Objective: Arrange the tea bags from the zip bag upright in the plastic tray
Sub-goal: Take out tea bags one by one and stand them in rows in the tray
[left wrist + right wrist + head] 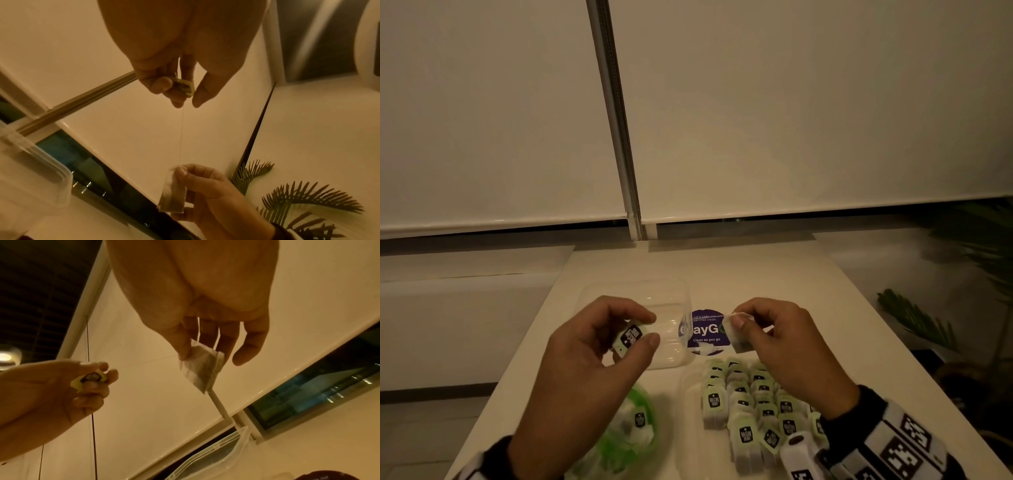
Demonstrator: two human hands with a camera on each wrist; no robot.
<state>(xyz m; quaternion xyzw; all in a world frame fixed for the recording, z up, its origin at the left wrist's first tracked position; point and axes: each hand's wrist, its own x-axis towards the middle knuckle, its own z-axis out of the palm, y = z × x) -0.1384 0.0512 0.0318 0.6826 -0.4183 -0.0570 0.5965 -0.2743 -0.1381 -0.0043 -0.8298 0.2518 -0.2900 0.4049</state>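
- Tea bag, small white paper sachet of dark leaf [738, 334]: held above the table, pinched at its top edge by the thumb and fingers of the right hand [787, 346].
- Its pale green card tag with black print [631, 337]: pinched in the curled fingers of the left hand [599, 356]; a thin white string [181, 138] is stretched between tag and sachet.
- Handling, as judged: very light, soft, easily torn; best gripped at the sealed top edge, with the string slackened.
- Clear plastic tray [690, 394]: rows of upright bags already stood inside it, near the right wrist.
- Green-tinted zip bag [630, 431]: laid under the left forearm, bags remaining inside.
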